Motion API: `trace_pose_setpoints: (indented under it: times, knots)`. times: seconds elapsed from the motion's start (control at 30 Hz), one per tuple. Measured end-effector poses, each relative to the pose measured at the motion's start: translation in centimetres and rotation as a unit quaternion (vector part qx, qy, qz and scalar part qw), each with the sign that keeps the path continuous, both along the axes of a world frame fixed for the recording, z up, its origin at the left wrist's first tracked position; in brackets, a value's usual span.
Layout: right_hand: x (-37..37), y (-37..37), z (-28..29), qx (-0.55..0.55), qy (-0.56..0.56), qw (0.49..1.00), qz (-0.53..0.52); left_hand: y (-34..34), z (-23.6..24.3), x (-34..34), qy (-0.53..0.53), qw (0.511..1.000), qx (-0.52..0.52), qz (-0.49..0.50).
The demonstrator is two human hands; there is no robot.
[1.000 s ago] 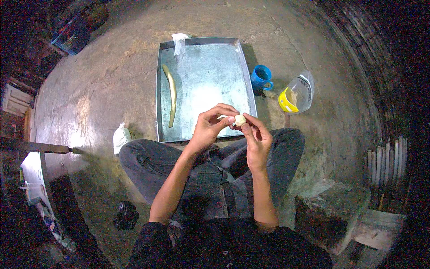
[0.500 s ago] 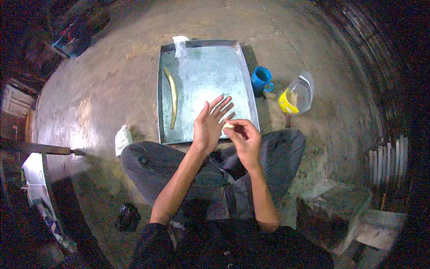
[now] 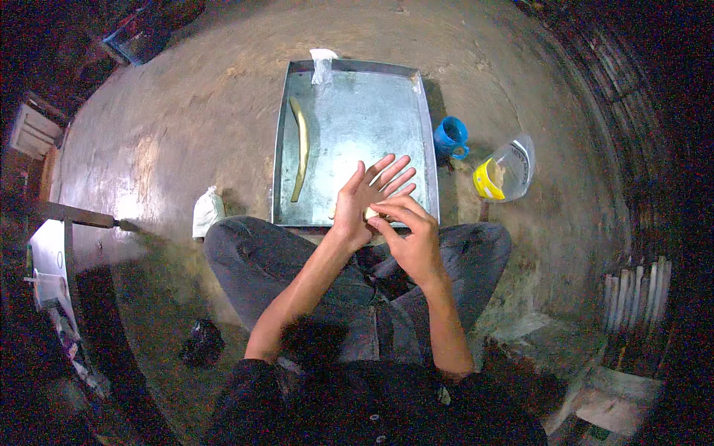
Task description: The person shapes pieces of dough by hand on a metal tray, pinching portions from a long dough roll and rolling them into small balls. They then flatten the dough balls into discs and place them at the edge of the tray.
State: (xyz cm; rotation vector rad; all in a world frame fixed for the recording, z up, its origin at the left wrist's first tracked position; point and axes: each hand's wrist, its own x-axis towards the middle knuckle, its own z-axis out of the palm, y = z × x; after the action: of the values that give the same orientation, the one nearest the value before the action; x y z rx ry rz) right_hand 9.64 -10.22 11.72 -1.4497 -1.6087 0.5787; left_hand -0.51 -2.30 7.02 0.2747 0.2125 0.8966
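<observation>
My left hand (image 3: 355, 207) is open, palm up and fingers spread, above the near edge of a shallow metal tray (image 3: 364, 111). My right hand (image 3: 416, 241) pinches a small pale lump of dough (image 3: 371, 213) between thumb and fingertips, against the left palm. A long pale roll of dough (image 3: 302, 149) lies lengthwise along the tray's left side. Another small pale bit (image 3: 332, 212) peeks out beside my left hand, mostly hidden by it. At the tray's far edge hangs a white plastic bag (image 3: 322, 68).
Right of the tray stand a blue mug (image 3: 451, 137) and a clear container with a yellow band (image 3: 489, 180). A white sack (image 3: 208, 214) sits by my left knee, a black plastic bag (image 3: 202, 343) behind it. My crossed legs border the tray's near side.
My right hand has brought the dough lump from beside the left hand onto its palm. The whole scene has shifted slightly in the picture, and the small pale bit now shows.
</observation>
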Motion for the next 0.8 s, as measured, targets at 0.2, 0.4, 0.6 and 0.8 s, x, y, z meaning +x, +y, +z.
trace_pose_setpoints:
  times: [0.2,0.4,0.6,0.8]
  knots:
    - [-0.1,0.0,-0.4,0.008,-0.005,0.999,-0.037,-0.1,0.2,0.0,-0.041,0.999,-0.009,-0.003]
    - [-0.8,0.0,-0.5,-0.005,0.016,0.998,-0.056,-0.1,0.2,-0.2,-0.025,1.000,0.011,0.010]
    - [0.2,0.4,0.3,0.005,0.002,1.000,-0.020,0.1,0.4,-0.4,-0.015,0.999,0.031,0.009]
    - [-0.7,0.5,-0.1,0.004,-0.069,0.998,0.000,0.2,-0.4,-0.1,-0.032,0.999,0.041,0.014]
